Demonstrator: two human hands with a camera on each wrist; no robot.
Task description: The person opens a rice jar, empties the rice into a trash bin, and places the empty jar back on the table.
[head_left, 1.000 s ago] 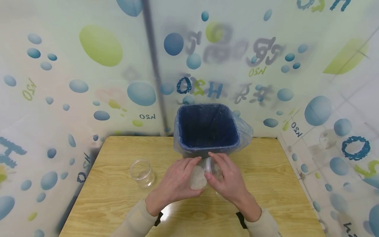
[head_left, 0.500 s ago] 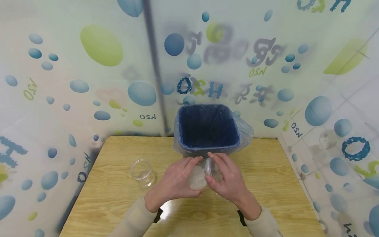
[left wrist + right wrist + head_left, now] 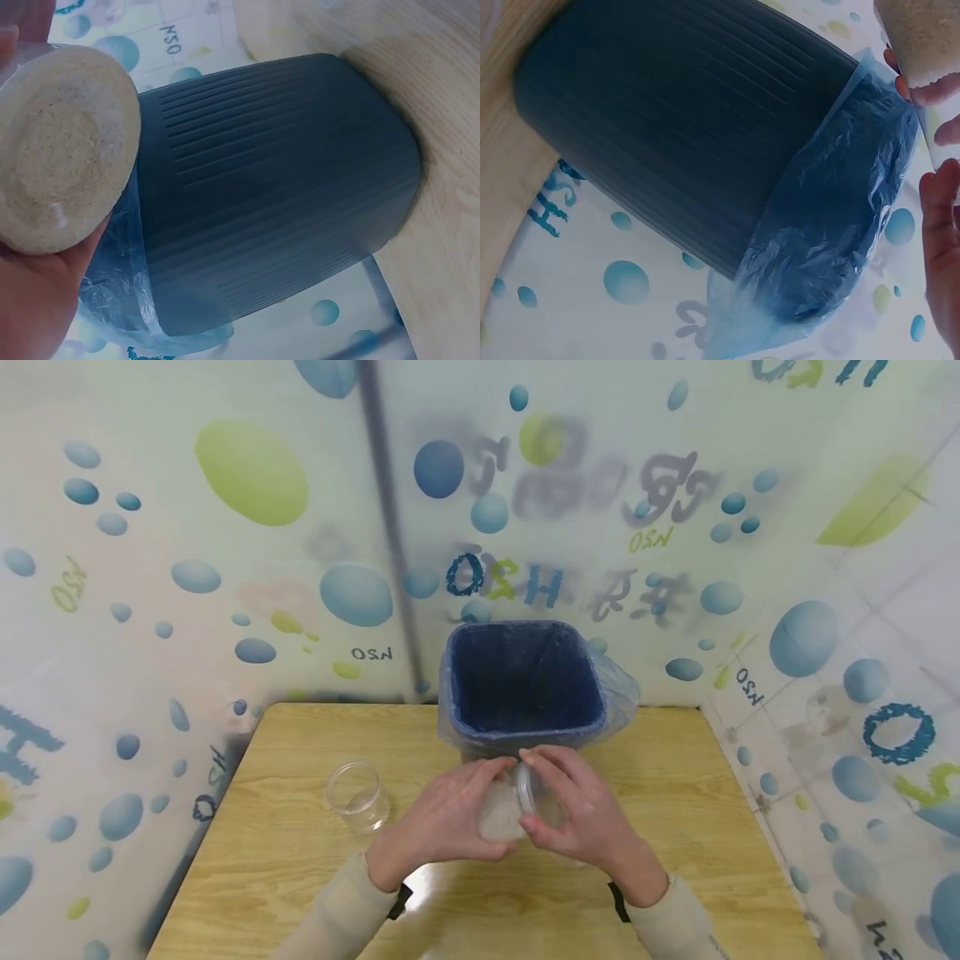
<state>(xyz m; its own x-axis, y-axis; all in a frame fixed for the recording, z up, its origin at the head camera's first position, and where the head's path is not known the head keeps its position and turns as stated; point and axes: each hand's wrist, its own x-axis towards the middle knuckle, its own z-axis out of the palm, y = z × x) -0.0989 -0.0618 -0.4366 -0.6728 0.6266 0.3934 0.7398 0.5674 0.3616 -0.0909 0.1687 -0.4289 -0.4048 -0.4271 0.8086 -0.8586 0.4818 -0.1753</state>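
Observation:
My left hand grips a clear jar of pale grains, tilted on its side. In the left wrist view the jar's round base faces the camera; the right wrist view shows grains that look like rice inside. At the jar's mouth, my right hand pinches a clear ridged lid between thumb and fingers. Whether the lid is still attached to the jar, I cannot tell. Both hands are over the table, just in front of a dark bin.
The bin has a translucent blue bag folded over its rim and stands at the table's back edge. Left of my hands is an open clear jar on the wooden table. Patterned walls enclose the back and sides.
My right hand has turned slightly on the lid, and more of the lid's face shows. The left hand and jar have hardly moved.

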